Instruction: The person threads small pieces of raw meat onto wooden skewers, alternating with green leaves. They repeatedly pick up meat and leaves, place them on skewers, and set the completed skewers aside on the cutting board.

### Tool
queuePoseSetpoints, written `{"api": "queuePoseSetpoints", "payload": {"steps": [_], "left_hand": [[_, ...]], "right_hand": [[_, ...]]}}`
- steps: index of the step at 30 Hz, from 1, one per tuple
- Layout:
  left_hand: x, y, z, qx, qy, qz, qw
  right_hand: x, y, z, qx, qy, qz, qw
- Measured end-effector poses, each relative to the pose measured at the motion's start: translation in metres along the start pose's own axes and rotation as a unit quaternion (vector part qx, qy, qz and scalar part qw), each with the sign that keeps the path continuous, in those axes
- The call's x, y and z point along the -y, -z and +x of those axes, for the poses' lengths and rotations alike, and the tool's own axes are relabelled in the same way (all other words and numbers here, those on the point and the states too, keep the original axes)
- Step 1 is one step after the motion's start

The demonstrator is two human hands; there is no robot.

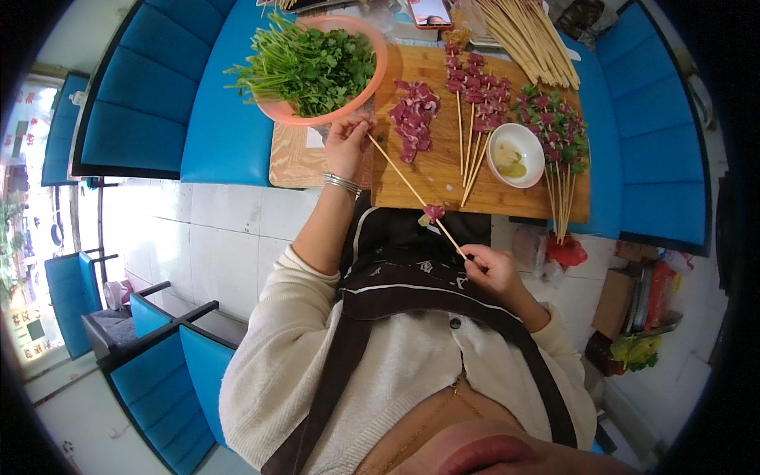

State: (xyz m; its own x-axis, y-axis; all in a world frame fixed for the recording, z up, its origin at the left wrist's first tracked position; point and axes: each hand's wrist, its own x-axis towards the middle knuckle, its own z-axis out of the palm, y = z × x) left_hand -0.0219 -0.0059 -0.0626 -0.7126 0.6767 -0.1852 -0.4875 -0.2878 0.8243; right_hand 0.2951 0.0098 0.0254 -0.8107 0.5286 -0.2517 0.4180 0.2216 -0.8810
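A wooden skewer [399,170] slants between my two hands across the near edge of the board. My left hand [349,138] pinches its upper end, close to the orange bowl. My right hand [494,268] grips the lower end in front of my dark apron. A piece of raw red meat [434,212] and a pale yellowish bit [424,220] sit partway along the stick. Sliced raw meat [414,119] lies in a pile on the wooden cutting board [436,189]. Meat skewers [475,89] rest to its right, beside a white bowl [502,138] holding a pale, greenish content.
Cilantro [314,68] fills an orange plastic bowl [379,80] at the left. Skewers of meat with cilantro [552,127] overhang the board's right edge. Bare bamboo skewers [528,38] and a phone [429,13] lie at the back. Blue padded benches [228,119] flank the table.
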Motion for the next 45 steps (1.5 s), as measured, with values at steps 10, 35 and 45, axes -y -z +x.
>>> {"api": "queuePoseSetpoints", "payload": {"steps": [10,35,45], "left_hand": [[0.007,-0.001,-0.003,-0.007,-0.005,-0.039,0.999],[-0.002,0.02,-0.009,-0.001,0.08,-0.05,0.996],[-0.002,0.028,-0.011,-0.031,0.092,-0.057,0.994]], "right_hand": [[-0.005,-0.006,0.001,0.002,0.022,0.0,1.0],[-0.021,-0.028,0.016,0.013,0.077,-0.025,0.997],[-0.017,-0.032,0.019,0.036,0.014,0.007,0.999]]}}
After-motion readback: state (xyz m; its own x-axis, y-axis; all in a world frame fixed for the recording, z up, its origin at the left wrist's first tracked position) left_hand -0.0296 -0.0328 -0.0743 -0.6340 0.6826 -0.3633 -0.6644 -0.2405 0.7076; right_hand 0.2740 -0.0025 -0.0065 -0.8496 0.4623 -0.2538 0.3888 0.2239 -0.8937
